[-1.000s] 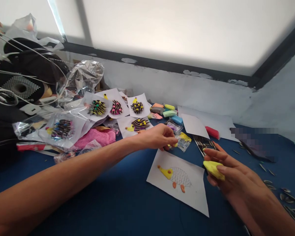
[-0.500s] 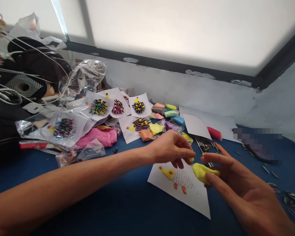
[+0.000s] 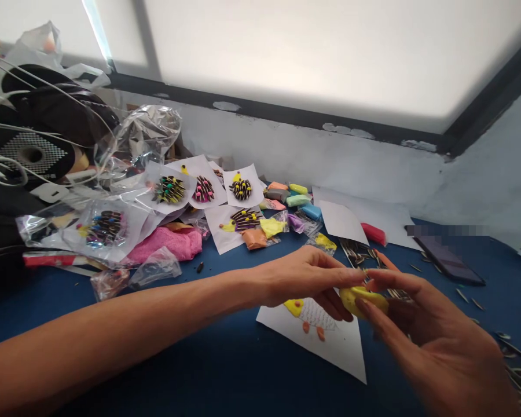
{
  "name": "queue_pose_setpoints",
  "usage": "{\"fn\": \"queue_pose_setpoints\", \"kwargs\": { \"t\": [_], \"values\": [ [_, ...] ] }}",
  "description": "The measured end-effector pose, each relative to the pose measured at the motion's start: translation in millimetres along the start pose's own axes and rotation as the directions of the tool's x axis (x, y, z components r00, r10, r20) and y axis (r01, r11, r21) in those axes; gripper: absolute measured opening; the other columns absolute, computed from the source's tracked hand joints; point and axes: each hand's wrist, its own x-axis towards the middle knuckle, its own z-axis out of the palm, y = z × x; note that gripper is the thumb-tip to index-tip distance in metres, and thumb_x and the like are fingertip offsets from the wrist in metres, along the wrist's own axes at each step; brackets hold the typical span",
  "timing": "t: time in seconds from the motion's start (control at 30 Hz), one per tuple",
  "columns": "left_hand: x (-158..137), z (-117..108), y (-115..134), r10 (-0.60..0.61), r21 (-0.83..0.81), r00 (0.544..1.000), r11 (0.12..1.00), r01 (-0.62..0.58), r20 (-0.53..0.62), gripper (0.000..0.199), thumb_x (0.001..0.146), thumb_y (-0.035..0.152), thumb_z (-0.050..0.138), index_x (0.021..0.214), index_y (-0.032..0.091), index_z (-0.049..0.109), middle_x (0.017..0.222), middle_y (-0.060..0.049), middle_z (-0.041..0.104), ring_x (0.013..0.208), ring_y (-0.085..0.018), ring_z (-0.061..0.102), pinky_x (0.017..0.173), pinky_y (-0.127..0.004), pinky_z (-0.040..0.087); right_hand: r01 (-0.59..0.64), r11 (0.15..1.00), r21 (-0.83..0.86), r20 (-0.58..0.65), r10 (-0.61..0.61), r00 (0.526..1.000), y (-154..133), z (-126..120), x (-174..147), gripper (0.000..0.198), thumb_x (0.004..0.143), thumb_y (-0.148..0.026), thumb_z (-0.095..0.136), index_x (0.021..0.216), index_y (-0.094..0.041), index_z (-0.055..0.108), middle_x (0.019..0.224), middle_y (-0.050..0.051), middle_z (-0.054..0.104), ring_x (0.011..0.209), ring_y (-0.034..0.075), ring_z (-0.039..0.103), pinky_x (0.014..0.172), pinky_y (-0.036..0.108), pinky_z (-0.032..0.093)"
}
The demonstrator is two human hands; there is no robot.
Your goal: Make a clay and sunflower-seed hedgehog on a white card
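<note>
Honestly, looks like clay-shaping: right hand (image 3: 434, 315) clamped on the yellow modelling clay (image 3: 351, 300) at 2 o'clock from the hedgehog drawing (image 3: 315, 319), left hand (image 3: 310, 278) against it, can't tell if pinching, so next probably wants light pressure.

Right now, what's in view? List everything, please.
Clay lump: one, yellow, in the right hand
Hedgehog sheet: one, white, partly behind the left hand
Seed hedgehogs: at least five, dark, left
Clay packs: several, mixed colours, centre
Plain paper: at least two, white, centre right
Seeds: many, dark, right
Flat slab: one, dark, right
Cloth: one, pink, left
Plastic wrappings: several, clear, left
Perforated object: one, black, far left
Panel: one, white, top
Table: one, blue, beneath
Left hand: one, bare, fingers at the lump
Right hand: one, bare, gripping the lump
</note>
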Motion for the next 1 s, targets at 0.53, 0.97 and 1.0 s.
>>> {"fn": "queue_pose_setpoints", "kwargs": {
  "t": [0.53, 0.97, 1.0],
  "values": [
    [1.8, -9.5, -5.4, 0.139, 0.026, 0.988, 0.99, -0.138, -0.059, 0.024, 0.082, 0.012, 0.071, 0.103, 0.013, 0.059, 0.075, -0.002, 0.067, 0.065, -0.012, 0.067, 0.068, -0.029, 0.056, 0.038, 0.991, -0.127, 0.178, -0.015, 0.984, 3.2, -7.1, 13.3, 0.034, 0.082, -0.058, 0.062, 0.092, -0.029, 0.074, 0.056, -0.002, 0.062, 0.049, 0.015, 0.061, 0.051, 0.025, 0.056],
    [0.2, -6.1, -0.2, 0.066, 0.117, 0.997, 0.991, -0.061, -0.038, 0.015, 0.082, 0.023, 0.074, 0.086, 0.011, 0.068, 0.075, -0.001, 0.066, 0.062, -0.009, 0.064, 0.06, -0.022, 0.053, 0.065, 0.99, -0.127, 0.101, -0.052, 0.994, -1.1, -5.4, 8.5, 0.033, 0.083, -0.057, 0.06, 0.071, -0.027, 0.067, 0.059, -0.002, 0.063, 0.049, 0.012, 0.06, 0.046, 0.019, 0.051],
    [0.1, -6.4, 0.6, 0.062, 0.133, 0.997, 0.99, -0.055, -0.052, 0.013, 0.082, 0.022, 0.073, 0.086, 0.011, 0.068, 0.074, -0.001, 0.066, 0.06, -0.008, 0.063, 0.059, -0.021, 0.052, 0.044, 0.99, -0.135, 0.084, -0.032, 0.996, -0.4, -4.3, 9.0, 0.038, 0.083, -0.059, 0.058, 0.067, -0.026, 0.065, 0.054, -0.003, 0.059, 0.046, 0.011, 0.056, 0.043, 0.018, 0.048]
  ]
}}
